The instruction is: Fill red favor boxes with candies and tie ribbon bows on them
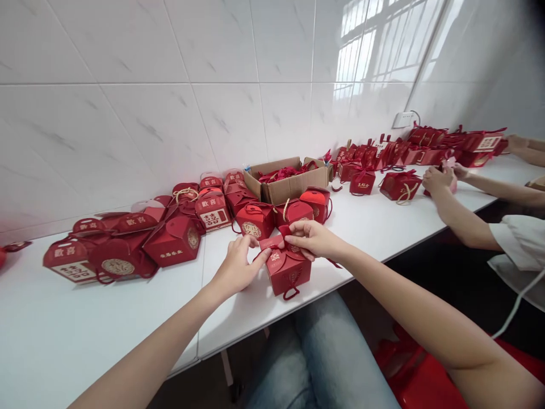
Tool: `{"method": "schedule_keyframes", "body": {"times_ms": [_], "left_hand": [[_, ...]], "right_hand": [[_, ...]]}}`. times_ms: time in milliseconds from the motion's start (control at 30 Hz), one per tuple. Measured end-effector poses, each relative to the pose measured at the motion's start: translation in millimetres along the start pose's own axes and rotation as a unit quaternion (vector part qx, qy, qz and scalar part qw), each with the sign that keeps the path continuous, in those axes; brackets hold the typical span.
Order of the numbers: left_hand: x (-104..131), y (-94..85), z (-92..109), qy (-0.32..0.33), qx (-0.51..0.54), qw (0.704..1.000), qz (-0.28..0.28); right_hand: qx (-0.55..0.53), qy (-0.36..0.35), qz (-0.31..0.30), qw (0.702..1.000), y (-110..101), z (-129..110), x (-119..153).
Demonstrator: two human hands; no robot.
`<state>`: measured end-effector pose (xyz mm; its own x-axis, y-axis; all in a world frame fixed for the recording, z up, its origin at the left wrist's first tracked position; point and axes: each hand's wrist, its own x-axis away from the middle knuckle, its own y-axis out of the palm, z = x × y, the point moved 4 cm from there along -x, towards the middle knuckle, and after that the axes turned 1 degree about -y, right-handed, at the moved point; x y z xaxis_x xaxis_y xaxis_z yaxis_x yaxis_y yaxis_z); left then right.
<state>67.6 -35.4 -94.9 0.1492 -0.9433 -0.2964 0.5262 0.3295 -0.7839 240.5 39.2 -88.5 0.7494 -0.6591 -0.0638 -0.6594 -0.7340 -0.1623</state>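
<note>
A small red gift box [289, 277] with gold print stands near the table's front edge between my hands. A red ribbon [284, 230] crosses its top, and a dark red cord loop hangs from its front corner. My left hand [238, 264] is closed at the box's left upper side, thumb and fingers pinching the ribbon. On the other side my right hand [317, 238] pinches the ribbon above the lid between thumb and fingers. Just behind stand more red boxes [254, 220] with cord handles. The exact shape of the ribbon's knot is partly hidden by my fingers.
An open cardboard box [283, 192] holding red ribbons stands by the tiled wall. Finished-looking red boxes [114, 255] crowd the left, and others [361, 180] line the right. Co-workers' hands [438, 179] handle a pinkish item at the right. A wall socket [403, 119] is behind.
</note>
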Motion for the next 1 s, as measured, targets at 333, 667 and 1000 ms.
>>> {"method": "schedule_keyframes", "body": {"times_ms": [333,667,1000], "left_hand": [[-16,-47.9,46,0.132,0.013,0.984,-0.12],[-41,-40.5,59,0.2,-0.173,0.957,0.122],[-7,-10.2,23,0.144,0.151,0.978,-0.001]], "right_hand": [[0.223,-0.028,0.075,0.971,15,-19,-5],[0.247,-0.083,0.082,0.962,17,-14,-3],[0.133,-0.093,0.106,0.981,16,-5,2]]}}
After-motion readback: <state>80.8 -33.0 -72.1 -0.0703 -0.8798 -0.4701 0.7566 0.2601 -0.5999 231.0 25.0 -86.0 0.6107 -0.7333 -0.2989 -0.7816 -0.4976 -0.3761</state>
